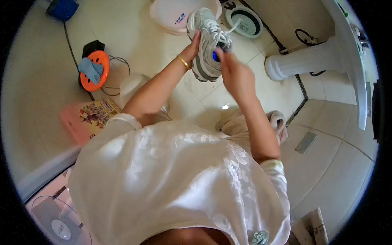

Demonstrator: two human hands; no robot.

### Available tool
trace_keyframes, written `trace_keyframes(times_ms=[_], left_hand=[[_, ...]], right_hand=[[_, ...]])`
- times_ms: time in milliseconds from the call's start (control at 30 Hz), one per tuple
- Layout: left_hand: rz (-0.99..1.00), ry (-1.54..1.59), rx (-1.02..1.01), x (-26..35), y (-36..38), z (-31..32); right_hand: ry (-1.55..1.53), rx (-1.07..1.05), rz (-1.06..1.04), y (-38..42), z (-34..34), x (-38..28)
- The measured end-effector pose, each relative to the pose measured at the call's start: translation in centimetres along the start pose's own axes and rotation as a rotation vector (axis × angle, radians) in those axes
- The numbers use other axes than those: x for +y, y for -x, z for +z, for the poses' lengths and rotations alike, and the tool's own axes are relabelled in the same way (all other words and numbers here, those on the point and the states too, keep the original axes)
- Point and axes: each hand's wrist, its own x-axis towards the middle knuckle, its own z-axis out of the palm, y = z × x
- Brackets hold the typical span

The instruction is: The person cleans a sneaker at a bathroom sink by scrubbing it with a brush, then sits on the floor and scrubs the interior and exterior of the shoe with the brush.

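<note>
Sneaker held up over tiled floor.
Left hand (191, 51) grips grey-white sneaker (207, 43) from the side; right hand (234, 73) pinches its laces. Pale floor tiles (326, 163), white basin (171, 12), sink pedestal (302, 63), orange reel (94, 70).

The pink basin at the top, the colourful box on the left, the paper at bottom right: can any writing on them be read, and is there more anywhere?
pink basin: blue print on the wall, too blurred to read.
colourful box: pictures and small print, unreadable.
folded paper: print too small.
sneaker: no readable text.
</note>
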Motion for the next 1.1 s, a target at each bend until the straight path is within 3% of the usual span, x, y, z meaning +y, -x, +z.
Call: trace_keyframes(times_ms=[67,100,167,233,267,367,400,500,533,633,667,767,800,900,933,1033,1100], left_hand=[[-0.007,-0.031,0.006,2.5,0.2,-0.3],[-0.007,-0.045,0.001,3.8,0.0,0.1],[-0.017,-0.199,0.016,4.6,-0.2,1.4],[0.012,-0.23,-0.065,5.0,-1.5,1.7],[0.127,-0.241,-0.073,4.7,-2.7,0.6],[0.145,-0.173,-0.127,5.8,-3.1,-1.7],[0.033,-0.136,-0.092,5.7,-3.2,-2.1],[-0.051,-0.246,0.109,4.7,-2.3,1.0],[-0.012,-0.214,0.085,5.6,-1.2,2.6],[0.052,-0.149,-0.052,3.9,-5.2,-4.5],[0.036,-0.176,-0.036,5.5,-4.0,-4.0],[0.01,-0.206,0.055,4.8,-3.4,-2.5],[-0.081,-0.335,0.228,5.3,-1.4,0.6],[0.005,-0.049,-0.04,5.7,-1.8,-1.1],[0.003,-0.026,-0.104,6.1,-2.3,-2.7],[0.059,-0.165,-0.016,5.9,-3.6,-3.7],[-0.115,-0.095,0.002,5.5,-2.3,-1.0]], right_hand=[[-0.272,0.007,-0.12,2.1,-2.6,0.2],[-0.293,-0.22,0.07,1.4,-3.6,1.7],[-0.172,-0.101,0.143,-2.0,-2.2,1.0],[-0.234,0.282,-0.05,-3.6,1.9,1.2],[-0.329,0.252,-0.041,-3.3,1.9,1.6],[-0.449,-0.07,0.01,0.9,-2.3,1.3],[-0.383,-0.169,0.096,0.4,-2.9,1.2],[-0.158,0.182,0.048,-5.3,1.5,1.8],[-0.093,0.196,0.055,-5.9,2.0,0.8],[-0.247,-0.068,0.026,-2.4,-0.7,-0.7],[-0.265,-0.157,0.024,-1.1,-1.5,-0.2],[-0.089,-0.064,0.069,-4.9,0.7,0.1],[-0.092,-0.058,0.057,-3.7,0.3,0.2],[-0.116,0.012,-0.029,-3.8,0.3,-1.4],[-0.139,-0.092,-0.034,-2.1,-1.1,-1.4],[-0.023,-0.152,-0.021,-3.1,-0.8,-0.8],[0.094,0.08,-0.059,-6.7,1.2,-1.8]])
